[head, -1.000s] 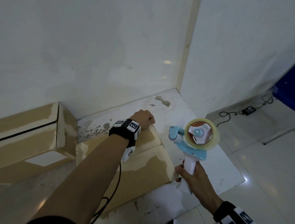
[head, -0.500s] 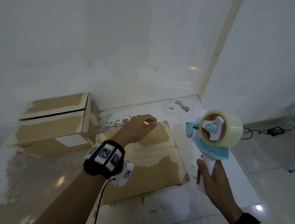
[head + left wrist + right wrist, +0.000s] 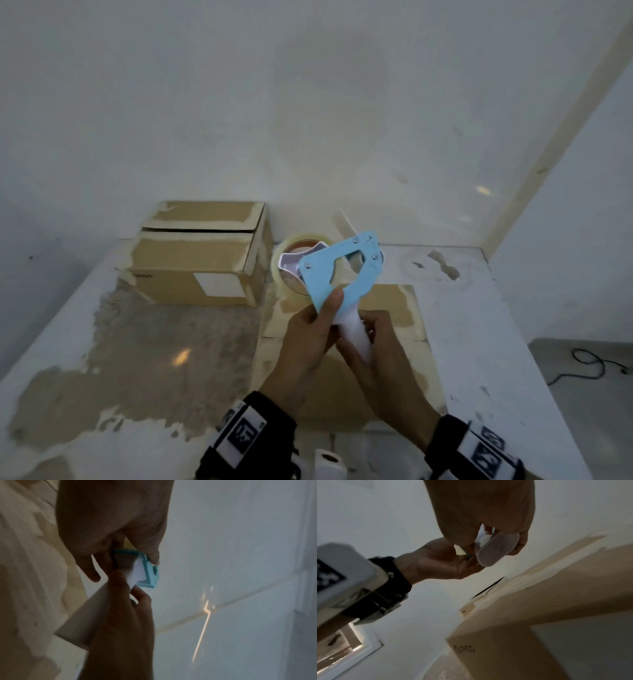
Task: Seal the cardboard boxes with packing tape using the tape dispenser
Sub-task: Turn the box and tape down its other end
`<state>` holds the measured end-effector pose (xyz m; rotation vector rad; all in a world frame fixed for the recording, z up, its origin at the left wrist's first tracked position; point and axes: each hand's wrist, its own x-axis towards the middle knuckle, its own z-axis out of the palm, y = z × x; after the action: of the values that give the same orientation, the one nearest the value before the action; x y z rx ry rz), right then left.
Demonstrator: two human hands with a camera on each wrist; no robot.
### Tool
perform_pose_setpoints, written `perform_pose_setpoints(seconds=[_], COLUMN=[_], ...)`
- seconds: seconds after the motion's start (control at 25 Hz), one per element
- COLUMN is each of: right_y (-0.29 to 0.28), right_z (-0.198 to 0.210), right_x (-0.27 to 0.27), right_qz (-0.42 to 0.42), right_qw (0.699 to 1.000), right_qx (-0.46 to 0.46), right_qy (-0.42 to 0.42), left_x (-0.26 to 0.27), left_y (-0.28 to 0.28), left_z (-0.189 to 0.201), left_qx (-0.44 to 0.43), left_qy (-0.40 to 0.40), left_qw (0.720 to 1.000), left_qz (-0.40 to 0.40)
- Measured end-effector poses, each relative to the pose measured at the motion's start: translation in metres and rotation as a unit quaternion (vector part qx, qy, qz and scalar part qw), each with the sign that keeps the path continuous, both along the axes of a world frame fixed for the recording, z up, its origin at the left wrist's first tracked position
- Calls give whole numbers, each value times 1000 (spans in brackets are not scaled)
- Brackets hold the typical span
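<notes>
The tape dispenser (image 3: 342, 270) has a light-blue frame, a white handle (image 3: 354, 337) and a clear tape roll (image 3: 291, 274). I hold it above the near cardboard box (image 3: 390, 301), with the blue side plate facing me. My right hand (image 3: 376, 346) grips the handle. My left hand (image 3: 318, 325) pinches the lower edge of the blue frame, thumb on the plate. In the left wrist view the left fingertips (image 3: 154, 558) touch the frame (image 3: 149, 569). The right wrist view shows the handle's butt end (image 3: 496, 549) in my right fist. A second box (image 3: 202, 253) stands at the back left with its top seam dark.
Both boxes rest on a worn white table (image 3: 137, 342) pushed against a white wall. The table's right edge drops to a tiled floor with a black cable (image 3: 589, 363). A small white roll (image 3: 329, 462) lies at the near edge.
My left hand has left the near box's top and taken hold of the dispenser's frame. The dispenser has swung left over the box and turned its blue plate toward me.
</notes>
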<state>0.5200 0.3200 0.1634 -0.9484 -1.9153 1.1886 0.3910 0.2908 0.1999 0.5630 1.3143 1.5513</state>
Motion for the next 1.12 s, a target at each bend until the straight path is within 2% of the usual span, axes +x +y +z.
perform_pose_setpoints(seconds=[0.16,0.28,0.32,0.4,0.48,0.52,0.56,0.64,0.92,1.12], right_y=[-17,-22,-16,7,30,39,43,44,43,47], right_z=[8,20,24,42,65,77,87,100,101,95], right_x=[-41,-62,-67,-77,-91,-98,-106,-122,-148,-154], right_qz=[48,109,106,68,84,108,130,160,191,204], right_qw=[998,994,994,981,916,883,863,854,870,864], right_qx=[6,0,-25,-181,-385,-448,-481,-490,-453,-454], right_qy=[36,18,13,34,72,84,86,75,26,-70], left_x=[-25,-48,-58,-80,-99,-106,-112,-121,-129,-127], left_y=[-22,-41,-47,-61,-76,-83,-89,-100,-114,-116], left_z=[2,1,2,4,4,4,4,3,5,-11], left_qx=[29,44,47,60,83,89,93,98,113,112], left_qy=[-120,-129,-119,-94,-47,-17,14,72,189,173], left_qw=[991,985,985,984,984,983,982,979,957,951], left_qz=[56,104,117,136,152,159,163,164,189,231])
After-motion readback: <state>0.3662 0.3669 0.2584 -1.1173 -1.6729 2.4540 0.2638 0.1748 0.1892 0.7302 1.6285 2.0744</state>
